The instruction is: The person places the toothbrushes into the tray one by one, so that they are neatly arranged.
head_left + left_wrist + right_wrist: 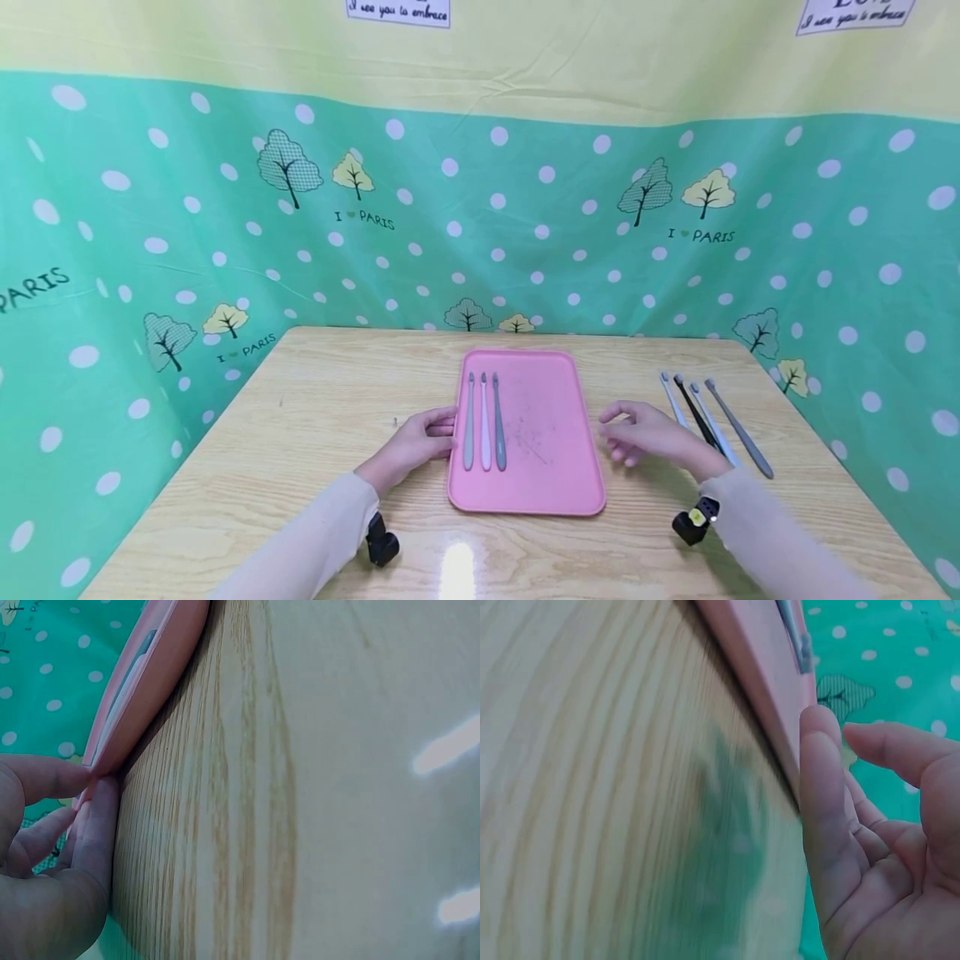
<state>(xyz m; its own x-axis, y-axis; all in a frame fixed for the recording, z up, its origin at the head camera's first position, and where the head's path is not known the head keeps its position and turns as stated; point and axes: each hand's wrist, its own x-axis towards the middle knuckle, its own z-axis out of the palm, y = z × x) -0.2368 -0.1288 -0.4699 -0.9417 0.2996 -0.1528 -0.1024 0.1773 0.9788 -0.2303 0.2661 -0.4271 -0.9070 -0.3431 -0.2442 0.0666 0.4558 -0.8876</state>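
A pink tray [555, 433] lies on the table, with three toothbrushes [500, 429] side by side on its left half, heads pointing away from me. My left hand [412, 446] holds the tray's left edge. In the left wrist view, thumb and fingers [96, 832] pinch the corner of the pink rim [161, 682]. Just off the tray's right edge hovers my right hand [645, 432], fingers loosely bent and nothing between them. The right wrist view has thumb and index finger apart, beside the tray's side wall [757, 667].
Several more toothbrushes [738, 427] lie on the wooden table [330, 383] to the right, partly behind my right forearm. A green dotted curtain [525, 258] hangs around the table's back and sides. Dark specks mark the tray's middle.
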